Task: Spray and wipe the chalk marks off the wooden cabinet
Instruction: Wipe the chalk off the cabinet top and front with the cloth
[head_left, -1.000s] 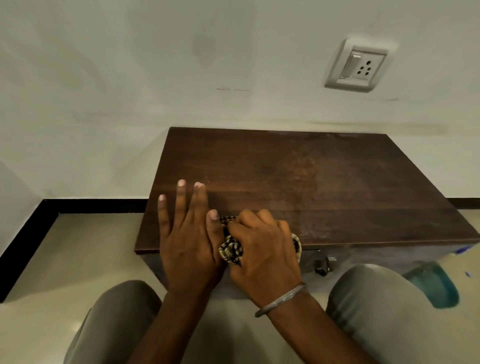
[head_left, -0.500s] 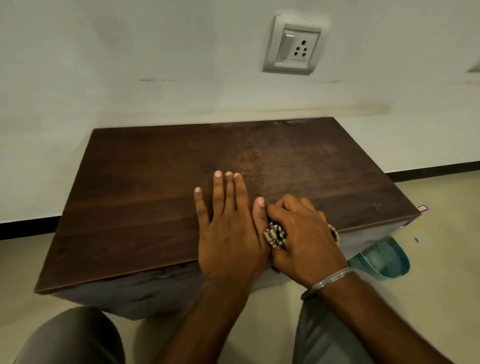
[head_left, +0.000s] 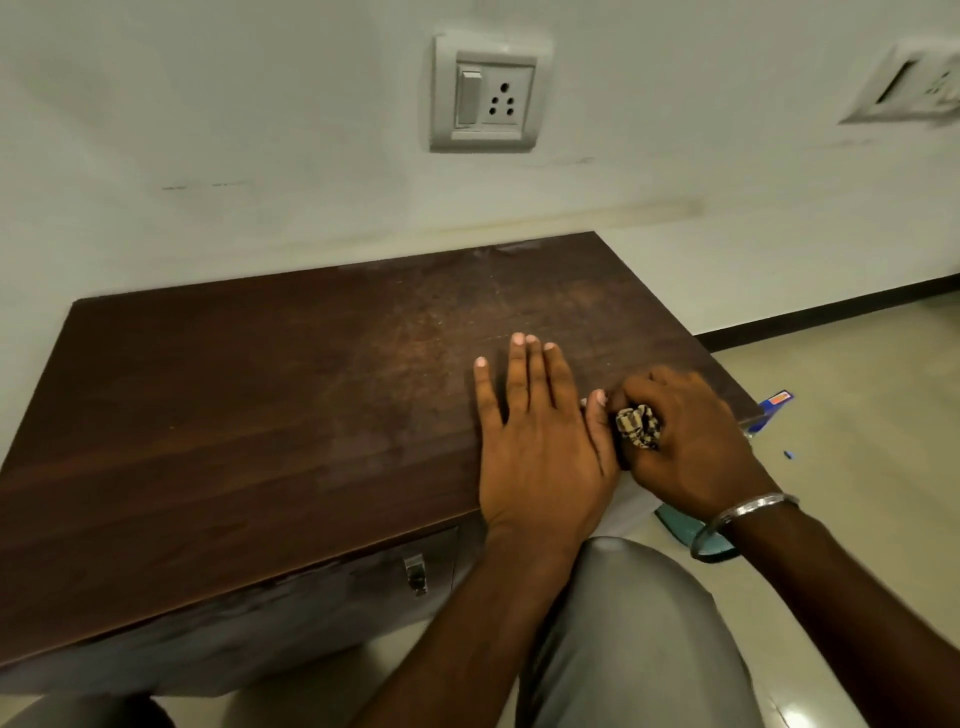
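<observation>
The dark wooden cabinet (head_left: 260, 415) stands low against the white wall, its top facing me. My left hand (head_left: 540, 441) lies flat on the top near the front right, fingers spread. Right beside it, touching its thumb, my right hand (head_left: 685, 441) is closed around a bunched checked cloth (head_left: 638, 427) and presses it on the cabinet's front right corner. Faint pale smears show on the middle of the top (head_left: 441, 332). No spray bottle can be made out for certain.
A switch and socket plate (head_left: 485, 93) is on the wall above the cabinet; a second plate (head_left: 909, 88) is at far right. A metal latch (head_left: 415, 571) hangs on the cabinet front. A teal object (head_left: 680, 525) and a blue item (head_left: 774, 410) lie on the floor at right. My knee (head_left: 623, 623) is below.
Both hands have slid together to the right along the cabinet's front edge, reaching its right corner. The camera has turned right, so the cabinet sits further left in view.
</observation>
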